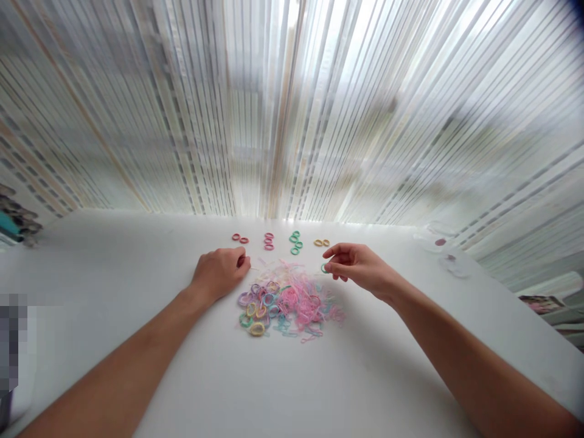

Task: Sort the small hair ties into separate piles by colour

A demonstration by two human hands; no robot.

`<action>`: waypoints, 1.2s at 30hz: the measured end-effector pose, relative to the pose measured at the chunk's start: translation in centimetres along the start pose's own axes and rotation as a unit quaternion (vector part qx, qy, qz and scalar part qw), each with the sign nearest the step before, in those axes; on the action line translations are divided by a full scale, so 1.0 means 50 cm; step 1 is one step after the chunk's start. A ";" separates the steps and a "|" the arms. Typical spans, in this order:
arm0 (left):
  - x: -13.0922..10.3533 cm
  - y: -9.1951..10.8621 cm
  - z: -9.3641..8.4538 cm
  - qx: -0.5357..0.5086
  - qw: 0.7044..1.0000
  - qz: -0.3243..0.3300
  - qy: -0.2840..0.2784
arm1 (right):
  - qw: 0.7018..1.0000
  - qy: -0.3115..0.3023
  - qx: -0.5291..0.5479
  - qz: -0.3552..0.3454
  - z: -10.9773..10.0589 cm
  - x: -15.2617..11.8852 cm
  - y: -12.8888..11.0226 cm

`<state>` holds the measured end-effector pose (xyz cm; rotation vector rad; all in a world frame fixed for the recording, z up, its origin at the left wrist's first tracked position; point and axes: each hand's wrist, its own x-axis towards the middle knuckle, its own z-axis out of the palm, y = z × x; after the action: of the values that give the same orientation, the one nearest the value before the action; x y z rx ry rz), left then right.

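Observation:
A mixed pile of pastel hair ties [257, 329] and thin pink, white and blue bands [310, 304] lies on the white table. Behind it are separate groups: red ties [244, 241], pink ties [269, 240], green ties [295, 250] and yellow ties [318, 243]. My right hand [353, 264] pinches a green tie [323, 268] right of the pile, in front of the yellow ones. My left hand [222, 271] rests curled at the pile's left edge, its fingers closed; whether they hold anything is hidden.
A striped string curtain [274, 109] hangs along the table's [283, 389] back edge. Clear round plastic items [454, 266] lie at the right rear. Dark and teal objects [13, 222] stand at the far left.

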<state>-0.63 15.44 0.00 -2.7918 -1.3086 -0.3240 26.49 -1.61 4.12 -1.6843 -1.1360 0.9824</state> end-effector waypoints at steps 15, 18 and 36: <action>0.000 0.002 0.002 -0.013 1.000 -0.001 0.001 | 0.994 0.058 -0.072 -0.059 0.045 0.104 -0.063; 0.000 0.003 0.002 -0.009 1.000 -0.003 0.004 | 0.989 0.088 -0.081 -0.084 0.040 0.126 -0.078; -0.001 0.004 -0.002 -0.004 1.000 -0.009 -0.005 | 0.965 0.138 -0.201 -0.094 0.004 0.210 -0.053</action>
<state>-0.53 15.26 0.09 -2.7920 -1.3388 -0.3176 28.49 9.01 5.08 -1.9138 -1.3348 0.3969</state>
